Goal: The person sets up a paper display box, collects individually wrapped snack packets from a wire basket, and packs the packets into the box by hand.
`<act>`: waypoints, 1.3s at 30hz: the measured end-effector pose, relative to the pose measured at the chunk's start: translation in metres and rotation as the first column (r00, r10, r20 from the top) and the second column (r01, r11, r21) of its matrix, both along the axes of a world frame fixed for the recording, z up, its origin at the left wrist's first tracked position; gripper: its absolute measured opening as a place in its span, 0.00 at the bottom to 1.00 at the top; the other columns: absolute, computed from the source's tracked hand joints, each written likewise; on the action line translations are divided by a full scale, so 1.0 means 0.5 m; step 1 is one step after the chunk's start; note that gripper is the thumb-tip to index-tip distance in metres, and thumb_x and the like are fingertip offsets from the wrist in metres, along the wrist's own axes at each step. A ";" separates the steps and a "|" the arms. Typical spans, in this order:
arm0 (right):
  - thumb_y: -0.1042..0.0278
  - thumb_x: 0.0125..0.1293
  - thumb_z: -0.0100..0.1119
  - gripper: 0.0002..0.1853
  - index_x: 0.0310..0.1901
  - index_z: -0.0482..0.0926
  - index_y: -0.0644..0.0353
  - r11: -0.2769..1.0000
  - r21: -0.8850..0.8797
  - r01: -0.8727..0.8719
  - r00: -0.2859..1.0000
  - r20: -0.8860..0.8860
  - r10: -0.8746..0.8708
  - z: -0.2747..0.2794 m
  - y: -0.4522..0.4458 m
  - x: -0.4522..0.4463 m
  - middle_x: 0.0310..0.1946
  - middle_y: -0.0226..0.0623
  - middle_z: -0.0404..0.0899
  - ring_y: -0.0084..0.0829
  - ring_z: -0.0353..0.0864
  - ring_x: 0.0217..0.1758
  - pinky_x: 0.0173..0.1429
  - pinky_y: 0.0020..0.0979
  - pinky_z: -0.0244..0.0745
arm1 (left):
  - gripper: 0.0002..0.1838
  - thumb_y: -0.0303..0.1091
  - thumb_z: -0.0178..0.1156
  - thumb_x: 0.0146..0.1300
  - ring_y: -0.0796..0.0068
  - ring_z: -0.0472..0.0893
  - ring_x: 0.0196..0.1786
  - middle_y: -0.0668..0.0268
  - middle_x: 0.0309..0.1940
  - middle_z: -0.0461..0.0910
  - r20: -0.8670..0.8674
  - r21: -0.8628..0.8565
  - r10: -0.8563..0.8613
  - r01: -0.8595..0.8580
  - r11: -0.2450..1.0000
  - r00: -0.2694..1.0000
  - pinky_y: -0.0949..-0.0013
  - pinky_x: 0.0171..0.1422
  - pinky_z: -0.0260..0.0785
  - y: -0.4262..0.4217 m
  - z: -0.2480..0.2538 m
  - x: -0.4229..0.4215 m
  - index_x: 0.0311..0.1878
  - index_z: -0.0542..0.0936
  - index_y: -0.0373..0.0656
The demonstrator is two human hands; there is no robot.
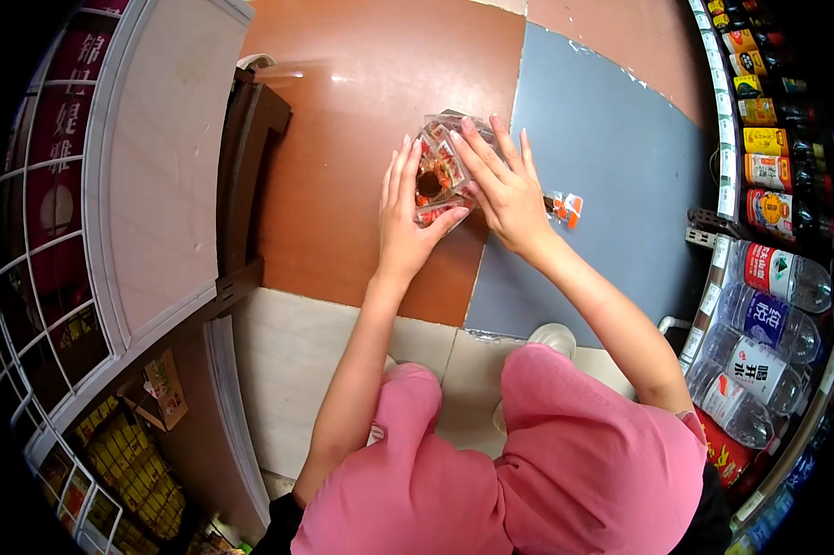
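A clear plastic container (pixel 438 171) with red-and-white wrapped packets inside sits between my two hands, over the brown floor. My left hand (pixel 407 217) is pressed along its left side, fingers long and close together, thumb across the near edge. From the right, my right hand (pixel 507 190) lies over its top and right side with fingers stretched out. The hands grip it between them and cover parts of it. A small orange-and-white packet (pixel 566 209) lies on the blue-grey floor just right of my right wrist.
Shelves on the right carry sauce bottles (pixel 768 176) and large water bottles (pixel 759 314). On the left stand a white panel (pixel 172 139), a wire rack (pixel 65 240) and an open cardboard box (pixel 162 390). My pink-clad knees (pixel 583 416) are close below my arms.
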State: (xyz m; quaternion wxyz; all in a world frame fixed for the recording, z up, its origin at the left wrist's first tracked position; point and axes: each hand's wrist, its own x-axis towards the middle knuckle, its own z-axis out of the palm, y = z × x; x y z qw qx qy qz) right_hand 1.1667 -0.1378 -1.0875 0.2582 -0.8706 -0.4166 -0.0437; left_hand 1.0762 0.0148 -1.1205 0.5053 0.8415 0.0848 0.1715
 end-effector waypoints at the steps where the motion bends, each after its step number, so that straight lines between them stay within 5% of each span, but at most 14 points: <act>1: 0.64 0.68 0.56 0.30 0.72 0.66 0.43 1.000 -0.010 -0.008 1.000 -0.006 0.008 0.001 0.000 0.000 0.76 0.26 0.58 0.42 0.51 0.80 0.77 0.63 0.44 | 0.53 0.50 0.76 0.49 0.48 0.58 0.76 0.53 0.75 0.58 0.002 0.004 0.002 -0.002 1.000 1.000 0.49 0.78 0.53 0.000 -0.002 0.000 0.75 0.60 0.44; 6: 0.64 0.69 0.55 0.31 0.74 0.63 0.42 0.993 0.090 -0.074 0.991 -0.103 0.083 0.023 -0.014 0.003 0.76 0.29 0.58 0.43 0.48 0.81 0.78 0.62 0.39 | 0.57 0.51 0.78 0.44 0.48 0.58 0.76 0.53 0.75 0.58 0.017 0.022 -0.009 0.009 1.000 1.000 0.49 0.78 0.52 0.009 -0.003 -0.013 0.75 0.59 0.42; 7: 0.56 0.66 0.59 0.25 0.65 0.75 0.46 0.987 0.148 -0.056 0.995 -0.079 0.068 0.029 -0.018 0.005 0.73 0.33 0.64 0.47 0.54 0.78 0.77 0.60 0.45 | 0.59 0.51 0.79 0.42 0.48 0.57 0.76 0.52 0.75 0.58 0.018 -0.006 0.006 -0.006 1.000 1.000 0.49 0.78 0.52 0.008 -0.001 -0.017 0.75 0.58 0.42; 10: 0.46 0.59 0.65 0.22 0.49 0.84 0.51 0.980 0.194 -0.047 0.999 -0.002 0.048 0.060 -0.008 -0.001 0.65 0.36 0.72 0.51 0.62 0.72 0.72 0.55 0.53 | 0.60 0.50 0.80 0.41 0.49 0.58 0.76 0.52 0.75 0.58 0.008 -0.024 0.046 -0.046 0.999 0.999 0.49 0.78 0.52 0.008 -0.008 -0.037 0.75 0.58 0.40; 11: 0.42 0.52 0.68 0.22 0.34 0.84 0.56 0.973 0.230 0.012 1.000 0.006 -0.014 0.074 0.015 -0.004 0.56 0.36 0.76 0.50 0.66 0.65 0.67 0.52 0.58 | 0.60 0.49 0.80 0.40 0.49 0.58 0.76 0.52 0.75 0.58 0.004 -0.018 0.058 -0.058 0.998 0.998 0.49 0.78 0.52 0.009 -0.013 -0.043 0.75 0.57 0.40; 15: 0.53 0.52 0.71 0.16 0.26 0.83 0.59 0.989 0.122 0.086 0.996 0.024 -0.090 0.094 0.056 -0.004 0.51 0.35 0.78 0.47 0.67 0.62 0.66 0.51 0.58 | 0.59 0.46 0.81 0.39 0.49 0.59 0.75 0.52 0.74 0.59 -0.002 -0.020 0.100 -0.100 0.995 0.995 0.50 0.77 0.54 0.004 -0.022 -0.062 0.74 0.59 0.40; 18: 0.61 0.51 0.71 0.10 0.26 0.83 0.59 0.991 0.081 0.107 0.994 0.004 -0.107 0.100 0.063 0.002 0.49 0.32 0.79 0.43 0.68 0.59 0.63 0.46 0.61 | 0.54 0.40 0.81 0.41 0.54 0.61 0.74 0.54 0.72 0.62 -0.019 -0.015 0.154 -0.154 0.988 0.988 0.53 0.77 0.54 -0.004 -0.021 -0.071 0.72 0.62 0.40; 25: 0.69 0.49 0.70 0.04 0.26 0.83 0.54 0.942 0.324 0.092 0.995 0.003 -0.098 0.131 0.057 0.002 0.34 0.24 0.79 0.33 0.72 0.45 0.48 0.36 0.61 | 0.48 0.39 0.81 0.42 0.54 0.63 0.70 0.58 0.66 0.68 0.024 0.066 0.303 -0.304 0.950 0.953 0.52 0.75 0.55 -0.023 -0.023 -0.100 0.66 0.66 0.41; 32: 0.70 0.45 0.68 0.06 0.26 0.80 0.54 0.962 0.229 -0.146 0.981 0.162 0.110 0.109 0.064 -0.018 0.37 0.25 0.79 0.35 0.74 0.47 0.49 0.39 0.61 | 0.40 0.36 0.78 0.46 0.52 0.63 0.70 0.59 0.64 0.69 0.048 0.175 0.389 -0.391 0.904 0.920 0.50 0.73 0.55 -0.028 -0.028 -0.108 0.62 0.70 0.41; 39: 0.72 0.42 0.66 0.07 0.25 0.79 0.57 0.960 0.258 -0.113 0.983 0.170 0.070 0.142 0.069 -0.015 0.36 0.26 0.79 0.34 0.73 0.45 0.49 0.38 0.61 | 0.29 0.35 0.73 0.54 0.52 0.64 0.69 0.60 0.63 0.72 0.019 0.153 0.338 -0.337 0.929 0.941 0.51 0.73 0.55 -0.024 -0.040 -0.109 0.58 0.74 0.42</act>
